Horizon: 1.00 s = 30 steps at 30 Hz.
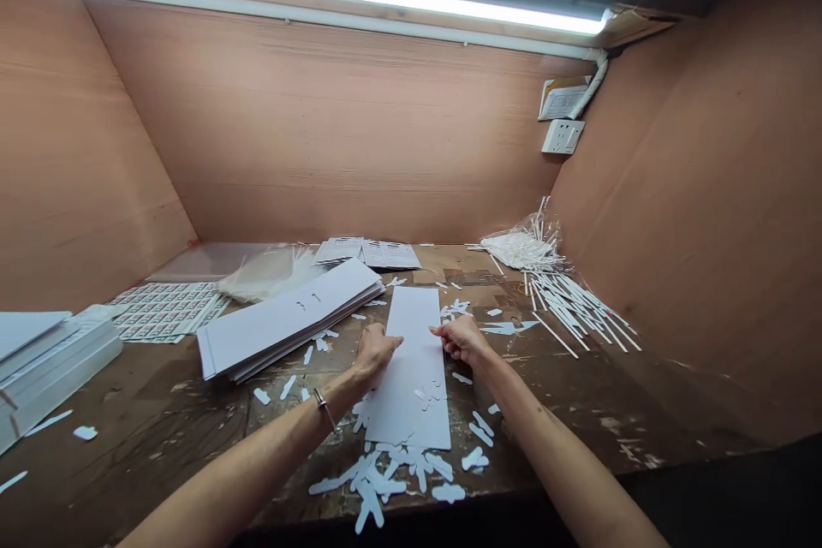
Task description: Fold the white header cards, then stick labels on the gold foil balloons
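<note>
A long white card point(414, 411) lies lengthwise in front of me on the brown table. My left hand point(376, 355) grips its left edge, the thumb on top and the fingers partly hidden at the side. At the right edge, my right hand point(463, 338) is closed, with the thumb over the card and the fingers curled by its border. Small slots or cut shapes show on the card's nearer half. Several small white paper cut-outs point(369, 479) are strewn around the card, thickest at its near end.
A tilted stack of white cards point(288, 317) lies to the left, beyond it printed sticker sheets point(163, 312) and clear plastic bags point(266, 272). White sticks point(581, 312) spread at the right. Printed papers point(369, 253) are at the back. A paper-filled box point(70, 368) stands far left.
</note>
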### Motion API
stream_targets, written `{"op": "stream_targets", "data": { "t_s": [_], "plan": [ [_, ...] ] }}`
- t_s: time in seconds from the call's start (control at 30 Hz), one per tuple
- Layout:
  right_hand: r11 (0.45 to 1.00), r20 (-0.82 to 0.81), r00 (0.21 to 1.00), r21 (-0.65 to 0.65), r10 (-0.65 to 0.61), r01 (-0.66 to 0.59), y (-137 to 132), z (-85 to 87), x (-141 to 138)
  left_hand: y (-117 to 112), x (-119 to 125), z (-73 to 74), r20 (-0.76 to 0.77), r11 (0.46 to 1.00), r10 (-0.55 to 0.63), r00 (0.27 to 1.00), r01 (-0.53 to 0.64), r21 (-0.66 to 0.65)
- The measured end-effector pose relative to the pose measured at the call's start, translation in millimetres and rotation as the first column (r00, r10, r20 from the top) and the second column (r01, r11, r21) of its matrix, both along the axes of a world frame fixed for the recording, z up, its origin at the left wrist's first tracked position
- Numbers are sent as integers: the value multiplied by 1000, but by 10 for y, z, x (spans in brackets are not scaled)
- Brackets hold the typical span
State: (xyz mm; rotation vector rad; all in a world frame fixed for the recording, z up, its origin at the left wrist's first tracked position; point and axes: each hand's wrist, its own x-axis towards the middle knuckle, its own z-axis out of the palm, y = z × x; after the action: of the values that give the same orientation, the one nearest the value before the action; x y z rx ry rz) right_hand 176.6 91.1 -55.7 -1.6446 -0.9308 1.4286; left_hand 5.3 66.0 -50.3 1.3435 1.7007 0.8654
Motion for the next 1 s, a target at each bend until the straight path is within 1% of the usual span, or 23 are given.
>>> {"op": "stream_targets", "data": {
  "t_s": [0.1, 0.2, 0.3, 0.4, 0.47, 0.5, 0.53, 0.6, 0.63, 0.67, 0.7, 0.73, 0.77, 0.83, 0.9, 0.93, 0.97, 1.0],
  "plan": [
    [998, -23, 1000, 56, -8, 9, -48, 38, -87, -12, -13, -40, 37, 1000, 22, 999, -23, 8],
    [988, -58, 998, 151, 0, 9, -117, 61, -201, -19, -43, -98, 92, 999, 41, 995, -43, 14],
    [975, -129, 992, 220, 13, 16, -161, 72, -278, -33, -91, -132, 167, 998, 40, 985, -46, 34],
    [961, -219, 976, 273, 20, 42, -207, 104, -276, -58, -147, -94, 230, 996, 41, 972, -57, 63],
    [938, -299, 954, 337, 22, 84, -264, 153, -236, -79, -173, -8, 325, 997, 2, 946, -28, 75],
    [918, -342, 939, 380, 29, 110, -303, 187, -210, -92, -177, 51, 406, 997, -48, 913, 16, 82],
    [896, -380, 924, 425, 46, 130, -349, 227, -181, -106, -174, 118, 500, 992, -117, 858, 78, 98],
    [856, -420, 902, 500, 104, 134, -449, 319, -121, -143, -151, 256, 664, 966, -258, 702, 206, 158],
    [846, -418, 898, 521, 139, 111, -497, 368, -89, -165, -133, 318, 709, 949, -310, 633, 250, 191],
    [845, -408, 896, 529, 177, 74, -540, 417, -58, -191, -112, 369, 735, 935, -347, 583, 280, 219],
    [851, -392, 894, 525, 214, 26, -575, 463, -26, -220, -91, 408, 748, 923, -374, 549, 303, 238],
    [861, -377, 893, 508, 245, -21, -600, 502, 5, -250, -69, 433, 752, 913, -391, 531, 326, 245],
    [871, -368, 891, 487, 266, -60, -616, 534, 35, -280, -48, 448, 752, 905, -402, 522, 350, 241],
    [886, -359, 896, 457, 261, -75, -623, 569, 81, -330, -10, 453, 747, 897, -405, 528, 387, 213],
    [873, -330, 913, 484, 242, -57, -623, 565, 104, -350, 18, 449, 730, 911, -371, 574, 379, 165],
    [850, -285, 925, 523, 251, -70, -629, 552, 107, -346, 24, 450, 717, 921, -346, 605, 367, 134],
    [807, -206, 939, 581, 274, -108, -644, 534, 106, -334, 22, 454, 700, 928, -323, 636, 358, 103],
    [737, -82, 949, 651, 303, -179, -668, 513, 105, -315, 10, 462, 678, 930, -311, 666, 360, 74]
  ]
}}
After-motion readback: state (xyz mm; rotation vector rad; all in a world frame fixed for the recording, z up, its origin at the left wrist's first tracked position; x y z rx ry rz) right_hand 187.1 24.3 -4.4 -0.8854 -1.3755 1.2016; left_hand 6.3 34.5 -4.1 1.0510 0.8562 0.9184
